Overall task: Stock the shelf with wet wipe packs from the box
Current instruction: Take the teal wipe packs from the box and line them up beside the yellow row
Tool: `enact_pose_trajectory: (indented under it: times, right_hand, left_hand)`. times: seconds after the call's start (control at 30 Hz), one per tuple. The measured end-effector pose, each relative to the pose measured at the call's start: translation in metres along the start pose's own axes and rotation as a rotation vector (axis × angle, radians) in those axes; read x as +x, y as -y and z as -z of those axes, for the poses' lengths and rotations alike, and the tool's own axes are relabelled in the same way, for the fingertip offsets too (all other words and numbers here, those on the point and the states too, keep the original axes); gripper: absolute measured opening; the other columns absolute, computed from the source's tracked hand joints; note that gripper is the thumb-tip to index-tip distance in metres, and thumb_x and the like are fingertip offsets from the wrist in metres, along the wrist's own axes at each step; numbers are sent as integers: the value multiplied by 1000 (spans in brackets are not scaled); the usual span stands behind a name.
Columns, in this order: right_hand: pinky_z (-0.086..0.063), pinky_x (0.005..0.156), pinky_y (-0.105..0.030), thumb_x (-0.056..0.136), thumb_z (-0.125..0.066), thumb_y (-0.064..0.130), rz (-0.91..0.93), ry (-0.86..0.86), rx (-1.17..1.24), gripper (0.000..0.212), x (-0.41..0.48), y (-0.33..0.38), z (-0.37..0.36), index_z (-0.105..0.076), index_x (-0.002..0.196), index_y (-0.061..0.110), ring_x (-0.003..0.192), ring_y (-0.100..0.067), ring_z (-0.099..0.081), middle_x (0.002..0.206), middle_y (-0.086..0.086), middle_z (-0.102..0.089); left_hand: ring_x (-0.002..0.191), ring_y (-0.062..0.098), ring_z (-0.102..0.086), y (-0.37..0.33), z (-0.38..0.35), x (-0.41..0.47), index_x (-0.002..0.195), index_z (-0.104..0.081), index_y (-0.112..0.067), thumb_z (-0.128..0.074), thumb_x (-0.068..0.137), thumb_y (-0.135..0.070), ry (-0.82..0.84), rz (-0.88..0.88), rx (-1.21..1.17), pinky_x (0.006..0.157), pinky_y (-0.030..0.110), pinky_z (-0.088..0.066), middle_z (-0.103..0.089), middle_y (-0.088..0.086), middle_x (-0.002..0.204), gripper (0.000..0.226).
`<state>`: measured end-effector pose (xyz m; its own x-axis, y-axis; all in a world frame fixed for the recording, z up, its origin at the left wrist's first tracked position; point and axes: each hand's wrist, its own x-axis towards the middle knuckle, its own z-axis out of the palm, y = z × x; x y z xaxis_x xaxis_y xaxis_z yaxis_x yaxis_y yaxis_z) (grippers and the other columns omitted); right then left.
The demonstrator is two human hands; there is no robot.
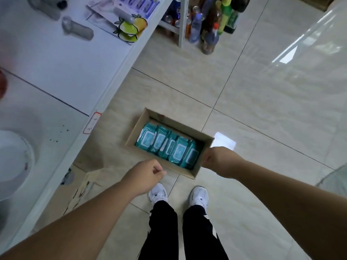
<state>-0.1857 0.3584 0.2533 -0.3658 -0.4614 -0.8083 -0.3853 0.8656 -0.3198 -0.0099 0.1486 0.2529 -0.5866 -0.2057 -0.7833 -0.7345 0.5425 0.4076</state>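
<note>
An open cardboard box (144, 117) lies on the tiled floor in front of my feet. Inside it, several teal wet wipe packs (165, 145) with white lids stand side by side in a row. My left hand (144, 177) hovers over the floor by the box's near left side, fingers curled into a loose fist with nothing in it. My right hand (217, 159) is in front of the box's right corner, fingers curled under; nothing shows in its grip. The white shelf (62, 72) runs along the left.
On the shelf lie clear plastic items (78, 29) and a fruit-printed pack (131, 27). Several bottles (210, 21) crowd the floor and a low rack at the top. More cardboard (82, 186) sits under the shelf edge. My white shoes (199, 196) stand just behind the box.
</note>
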Motion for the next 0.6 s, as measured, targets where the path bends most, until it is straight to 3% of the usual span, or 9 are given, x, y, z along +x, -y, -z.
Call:
enact_pose_trajectory:
  times: [0.23, 0.33, 0.47, 0.6]
  right_hand:
    - [-56, 87, -42, 92, -62, 41, -33, 48, -37, 26, 95, -31, -41, -70, 98, 17, 98, -25, -66, 101, -2, -73]
    - [-56, 88, -40, 91, -64, 47, -46, 59, -43, 30, 137, -43, -55, -71, 102, 21, 96, -23, -65, 101, 0, -72]
    - [-58, 88, -41, 91, -64, 47, -29, 77, -84, 31, 197, -59, -87, -70, 110, 22, 97, -22, -66, 107, 0, -71]
    - [-57, 90, -36, 94, -61, 48, 32, 106, -182, 34, 247, -69, -110, -65, 121, 27, 105, -21, -65, 111, 4, -66]
  left_hand:
    - [93, 10, -64, 31, -50, 109, 100, -67, -27, -63, 91, -49, 62, 29, -25, 90, 38, -55, -69, -10, 99, 24]
    - [94, 19, -67, 39, -73, 157, 99, -68, -21, -61, 92, -51, 62, 36, -31, 90, 40, -55, -72, 0, 99, 32]
    - [103, 18, -63, 54, -112, 221, 117, -63, -20, -65, 90, -52, 80, 84, -121, 95, 38, -52, -65, -5, 109, 42]
    - [109, 21, -62, 71, -144, 279, 129, -59, -13, -70, 86, -53, 47, 97, -130, 98, 38, -51, -65, 6, 123, 60]
